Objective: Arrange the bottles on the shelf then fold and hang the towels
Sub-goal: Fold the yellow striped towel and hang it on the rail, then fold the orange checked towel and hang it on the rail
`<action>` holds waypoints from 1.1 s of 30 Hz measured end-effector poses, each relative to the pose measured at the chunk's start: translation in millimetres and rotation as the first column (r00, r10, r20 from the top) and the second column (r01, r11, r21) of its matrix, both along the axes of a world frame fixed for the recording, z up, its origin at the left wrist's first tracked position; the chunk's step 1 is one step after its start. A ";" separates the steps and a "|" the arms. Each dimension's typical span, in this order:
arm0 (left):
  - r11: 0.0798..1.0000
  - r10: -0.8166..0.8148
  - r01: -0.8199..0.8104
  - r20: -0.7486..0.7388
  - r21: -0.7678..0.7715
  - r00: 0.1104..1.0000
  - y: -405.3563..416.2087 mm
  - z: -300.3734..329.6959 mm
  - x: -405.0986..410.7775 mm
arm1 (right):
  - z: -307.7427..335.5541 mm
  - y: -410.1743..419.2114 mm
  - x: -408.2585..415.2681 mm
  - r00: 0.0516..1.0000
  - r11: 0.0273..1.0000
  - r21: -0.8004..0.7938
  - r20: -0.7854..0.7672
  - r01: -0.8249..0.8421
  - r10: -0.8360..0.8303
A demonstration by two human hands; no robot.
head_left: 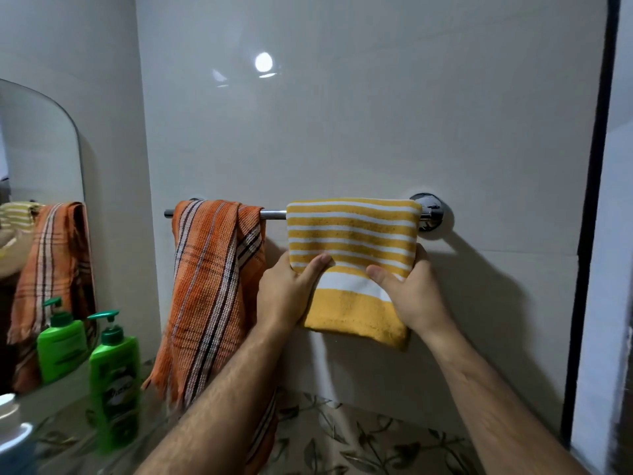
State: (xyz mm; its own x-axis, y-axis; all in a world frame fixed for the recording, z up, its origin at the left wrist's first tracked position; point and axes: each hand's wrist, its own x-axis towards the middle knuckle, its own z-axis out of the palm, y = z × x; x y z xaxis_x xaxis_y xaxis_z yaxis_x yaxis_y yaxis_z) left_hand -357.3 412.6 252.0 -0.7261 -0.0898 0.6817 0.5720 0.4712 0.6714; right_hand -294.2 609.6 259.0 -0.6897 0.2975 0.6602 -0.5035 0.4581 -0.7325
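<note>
Towel duty: you're holding the yellow striped towel (352,241), which is hanging folded over the chrome rail (273,214) on the rt side, near the rt wall mount (432,211). Your left hand (287,296) is gripping its left edge w/ thumb across the front, fingers going behind the cloth; your right hand (412,296) is pinching the rt edge the same way. Orange plaid towel (212,289) is draping over the rail's left end, apart from the yellow one. Green pump bottle (114,382) is standing upright on the glass shelf (68,437) at lower left, beside the mirror (41,159), w/ a white bottle (12,430) at the frame edge.
</note>
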 end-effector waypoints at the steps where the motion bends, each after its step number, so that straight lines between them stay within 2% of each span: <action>1: 1.000 0.015 -0.015 0.001 -0.018 1.000 -2.9 0.1 1.4 | -3.3 -3.0 0.1 1.000 1.000 -0.007 -0.005 0.020 -0.020; 6: 0.992 0.070 -0.067 0.024 -0.103 0.997 -10.6 -2.0 15.1 | -7.3 -12.8 15.2 0.994 0.994 -0.032 0.046 0.105 -0.103; 8: 0.984 0.095 -0.088 0.039 -0.154 0.995 -14.0 -4.8 19.0 | -9.9 -24.9 25.7 0.971 0.973 0.065 0.073 0.223 -0.227; 9: 0.979 0.110 -0.104 0.025 -0.174 0.994 -17.0 -5.9 21.2 | -12.0 -32.7 31.3 0.947 0.941 0.124 0.023 0.315 -0.320; 11: 0.971 0.148 -0.157 -0.060 -0.182 0.987 -25.6 -7.2 27.2 | -12.6 -50.0 46.0 0.855 0.843 0.173 -0.210 0.509 -0.474; 13: 0.968 0.186 -0.214 -0.194 -0.135 0.963 -38.2 -7.2 33.7 | -8.4 -65.5 59.3 0.764 0.787 0.166 -0.422 0.594 -0.488; 14: 0.965 0.213 -0.244 -0.251 -0.099 0.944 -46.8 -6.4 36.4 | -6.0 -73.2 62.9 0.746 0.791 0.168 -0.492 0.588 -0.449; 16: 0.951 0.283 -0.308 -0.316 -0.034 0.906 -66.9 -2.7 37.9 | -0.9 -92.1 65.7 0.768 0.846 0.201 -0.559 0.493 -0.314; 19: 0.910 0.391 -0.415 -0.305 -0.014 0.868 -95.0 5.1 31.2 | 5.3 -122.1 62.3 0.840 0.897 0.292 -0.523 0.333 -0.141; 25: 0.818 0.543 -0.552 -0.099 -0.166 0.834 -121.9 14.5 18.1 | 16.7 -164.5 33.3 0.935 0.912 0.392 -0.353 0.122 0.027; 29: 0.847 0.504 -0.492 0.015 -0.200 0.863 -122.6 18.6 11.0 | 30.4 -174.0 7.3 0.983 0.943 0.333 -0.176 0.016 0.046; 33: 0.902 0.427 -0.423 0.032 -0.086 0.904 -123.4 23.4 3.3 | 43.4 -176.4 -16.9 0.995 0.957 0.271 0.021 -0.101 0.099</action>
